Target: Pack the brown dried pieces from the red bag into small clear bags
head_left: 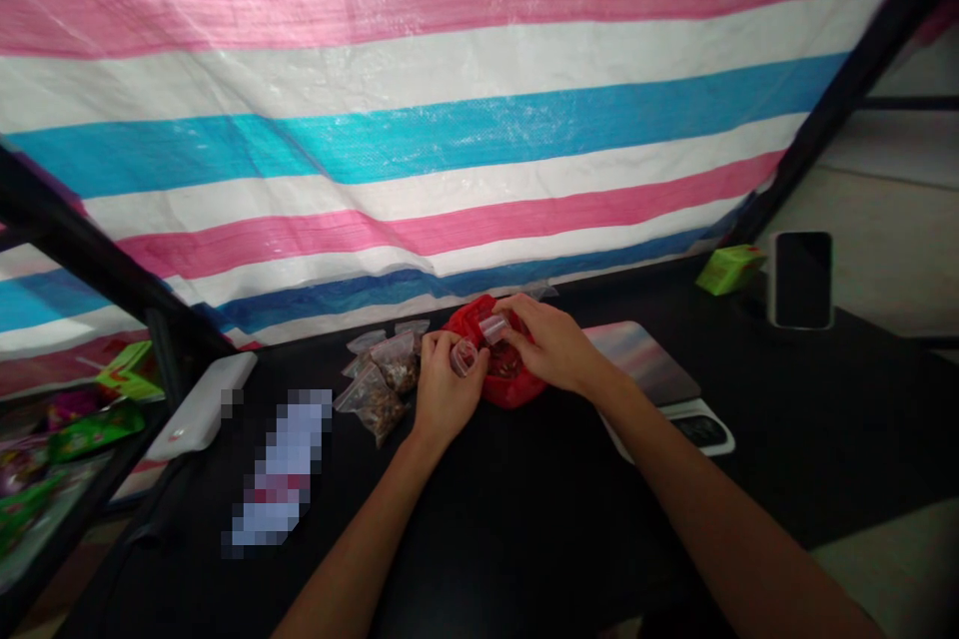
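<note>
My left hand (448,384) is closed on a small clear plastic bag (465,356), whose rounded mouth faces up between thumb and fingers. My right hand (550,339) pinches a small clear, shiny piece (492,327) that looks like a little plastic scoop or cup; its exact kind is unclear. Both hands are over a red bag (513,391), which stands open with reddish-brown bits in it. Just left of my left hand lie several small clear zip bags (379,404) filled with brown bits.
Right of the red bag, a flat silvery plate (644,359) rests on a white digital scale (708,427). Farther right stand a green box (726,268) and a phone (801,280). A white power strip (206,407) and a blurred-out item (285,469) lie left. Striped sheeting (450,140) hangs behind the black table (524,529).
</note>
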The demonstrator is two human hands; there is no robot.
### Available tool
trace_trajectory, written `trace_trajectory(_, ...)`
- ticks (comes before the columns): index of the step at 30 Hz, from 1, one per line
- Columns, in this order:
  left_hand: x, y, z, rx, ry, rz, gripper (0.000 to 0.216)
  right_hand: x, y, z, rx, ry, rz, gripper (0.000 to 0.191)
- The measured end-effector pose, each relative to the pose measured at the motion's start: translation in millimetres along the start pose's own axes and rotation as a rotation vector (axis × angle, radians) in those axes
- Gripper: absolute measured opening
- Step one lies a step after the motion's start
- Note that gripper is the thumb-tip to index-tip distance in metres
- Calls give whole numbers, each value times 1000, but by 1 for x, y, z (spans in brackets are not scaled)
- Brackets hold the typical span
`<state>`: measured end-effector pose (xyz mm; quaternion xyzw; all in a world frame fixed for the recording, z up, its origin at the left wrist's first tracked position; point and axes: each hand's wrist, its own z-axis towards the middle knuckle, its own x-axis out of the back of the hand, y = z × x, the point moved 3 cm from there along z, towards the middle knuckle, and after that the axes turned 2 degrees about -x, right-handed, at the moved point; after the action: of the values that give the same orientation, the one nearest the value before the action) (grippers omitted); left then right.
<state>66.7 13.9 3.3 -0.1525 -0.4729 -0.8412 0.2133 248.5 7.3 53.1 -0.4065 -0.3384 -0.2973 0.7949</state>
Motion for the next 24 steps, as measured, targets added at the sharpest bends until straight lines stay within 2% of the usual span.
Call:
trace_trajectory(5,9,1,1,51,183,102,17,-6,15,-1,-55,-62,-245,22)
trace_trajectory(8,10,-4,0,120,219,90,22,-9,17,-4,-76,-74,-282,19)
trace_trajectory(12,4,-14,-2,160,180,35,34,-11,20,-6,-118,-126,-210,24)
trace_trajectory(17,-6,-22,-2,301,27,-187,34,-14,23,-6,-174,-223,-88,26)
trace_trajectory(21,-5,-16,2,296,52,-395,36,-14,23,-6,-156,-204,22,31)
trace_trajectory(24,-5,-13,2,339,57,-539,47,-12,21,-8,-121,-237,90,39)
